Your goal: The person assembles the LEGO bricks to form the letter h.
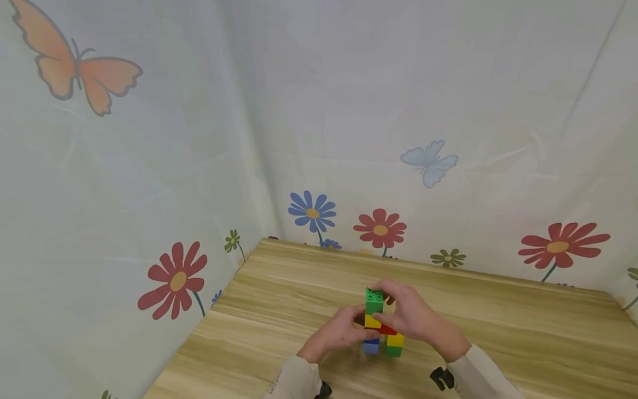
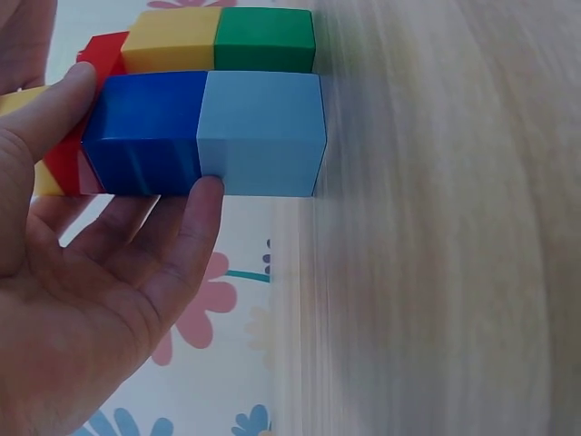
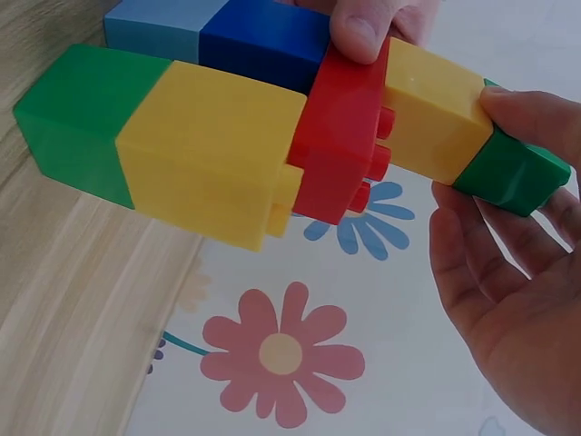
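A small structure of toy building bricks stands upright at the wooden table's surface. One leg has a light blue brick [image 2: 263,127] under a dark blue brick [image 2: 150,118]; the other has a green brick [image 3: 91,118] under a yellow brick [image 3: 213,136]. Bridging both legs is a red brick [image 3: 340,136], with some studs bare. On it sits a second yellow brick [image 3: 436,104], topped by another green brick [image 1: 374,305]. My left hand [image 1: 344,328] grips the structure around the red and dark blue bricks. With thumb and fingers, my right hand [image 1: 413,313] holds the upper green and yellow bricks.
The wooden table [image 1: 279,288] extends to both sides and behind the bricks. A pale cloth backdrop [image 1: 339,111] with printed flowers and butterflies rises along the table's back and left edges. Dark straps [image 1: 441,378] show near the sleeves.
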The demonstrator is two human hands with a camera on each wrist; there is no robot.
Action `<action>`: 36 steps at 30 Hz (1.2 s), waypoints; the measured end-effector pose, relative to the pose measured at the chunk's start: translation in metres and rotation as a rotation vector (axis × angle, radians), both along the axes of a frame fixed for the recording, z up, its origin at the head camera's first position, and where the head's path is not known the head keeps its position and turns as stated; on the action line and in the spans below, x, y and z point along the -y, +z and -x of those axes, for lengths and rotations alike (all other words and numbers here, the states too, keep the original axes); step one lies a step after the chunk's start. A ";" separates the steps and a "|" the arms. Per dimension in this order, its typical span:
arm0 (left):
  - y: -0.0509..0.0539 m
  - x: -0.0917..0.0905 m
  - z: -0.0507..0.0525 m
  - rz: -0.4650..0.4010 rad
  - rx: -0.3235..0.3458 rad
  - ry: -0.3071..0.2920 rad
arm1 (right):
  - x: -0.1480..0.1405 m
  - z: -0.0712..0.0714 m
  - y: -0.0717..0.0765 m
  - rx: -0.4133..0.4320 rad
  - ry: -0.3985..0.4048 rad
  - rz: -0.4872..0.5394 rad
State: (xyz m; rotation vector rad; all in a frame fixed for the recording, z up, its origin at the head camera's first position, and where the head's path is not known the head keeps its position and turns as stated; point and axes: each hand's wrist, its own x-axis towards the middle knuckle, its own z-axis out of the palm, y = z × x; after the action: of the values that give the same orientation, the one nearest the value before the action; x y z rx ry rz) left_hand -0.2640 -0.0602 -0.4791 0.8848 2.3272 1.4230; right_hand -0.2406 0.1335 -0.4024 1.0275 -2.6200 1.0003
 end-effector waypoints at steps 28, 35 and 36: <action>0.001 -0.004 -0.002 0.018 -0.007 0.008 | -0.017 -0.004 -0.015 0.098 -0.037 -0.032; 0.002 -0.007 -0.004 0.037 0.038 0.034 | -0.044 -0.009 -0.041 0.176 -0.098 -0.040; 0.002 -0.008 -0.004 0.039 0.040 0.035 | -0.047 -0.009 -0.044 0.182 -0.099 -0.040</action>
State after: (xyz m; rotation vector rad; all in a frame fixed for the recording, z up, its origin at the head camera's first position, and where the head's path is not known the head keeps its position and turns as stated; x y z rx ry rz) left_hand -0.2595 -0.0521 -0.4773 0.8009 2.3439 1.3906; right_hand -0.2311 0.1805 -0.4463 0.8418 -2.8160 1.0690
